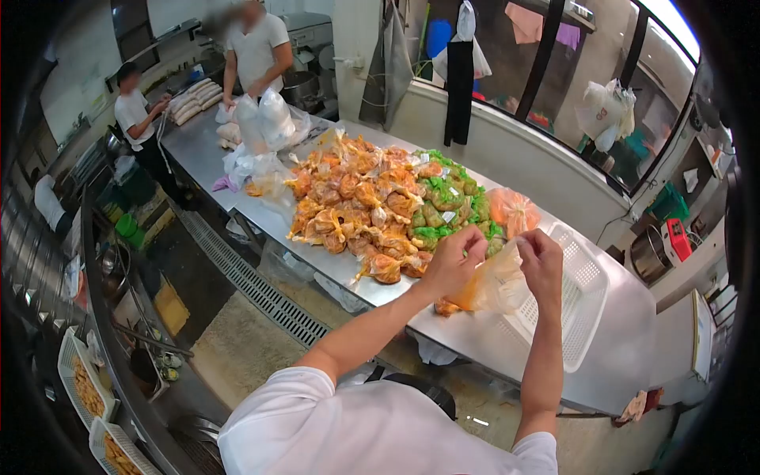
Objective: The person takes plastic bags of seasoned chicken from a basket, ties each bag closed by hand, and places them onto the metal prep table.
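Note:
My left hand and my right hand are raised over the near right part of the steel table. Between them hangs a thin clear plastic bag with orange stain inside, its top edge pinched by the fingers of both hands. Left of my hands lies a large heap of knotted bags with orange-brown food. Bags with green food lie against that heap, and a pinkish-orange bag sits behind my hands. Beneath and right of the held bag is a white perforated tray.
The steel table runs to the far left, where white plastic bags stand beside a person in a white shirt. Another person stands further left near stacked packs. A floor drain runs left of the table.

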### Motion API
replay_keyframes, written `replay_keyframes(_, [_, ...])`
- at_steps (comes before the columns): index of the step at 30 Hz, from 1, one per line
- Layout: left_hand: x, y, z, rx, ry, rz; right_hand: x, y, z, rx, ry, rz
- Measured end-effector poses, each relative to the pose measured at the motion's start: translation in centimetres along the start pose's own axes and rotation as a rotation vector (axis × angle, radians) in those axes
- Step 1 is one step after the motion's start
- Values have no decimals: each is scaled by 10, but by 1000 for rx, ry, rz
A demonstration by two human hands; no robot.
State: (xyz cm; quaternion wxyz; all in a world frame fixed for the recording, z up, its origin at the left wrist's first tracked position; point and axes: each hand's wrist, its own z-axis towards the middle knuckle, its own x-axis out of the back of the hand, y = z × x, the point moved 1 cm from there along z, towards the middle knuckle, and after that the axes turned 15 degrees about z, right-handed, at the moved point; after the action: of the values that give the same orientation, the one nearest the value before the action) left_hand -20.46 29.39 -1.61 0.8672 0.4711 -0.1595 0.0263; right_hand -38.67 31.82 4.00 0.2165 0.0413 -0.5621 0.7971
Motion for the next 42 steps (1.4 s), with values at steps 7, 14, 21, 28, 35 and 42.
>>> replay_keyframes(7, [-1, -53, -31, 157, -55, 116, -45, 35, -26, 17, -132, 88])
replay_keyframes(14, [42, -70, -23, 219, 79, 49, -38, 82, -63, -405, -339, 172])
replay_keyframes(21, [28, -60, -29, 395, -62, -392, -74, 111, -92, -73, -220, 584])
replay_keyframes(28, [42, -35, -15, 471, 3, -720, -144, 117, -99, 22, -67, 450])
replay_keyframes(35, [31, -119, -35, -110, -167, -272, -107, 48, -72, 5, -138, 441])
replay_keyframes(42, [4, -108, -74, -125, -762, 194, -112, 54, -64, 320, -299, 229])
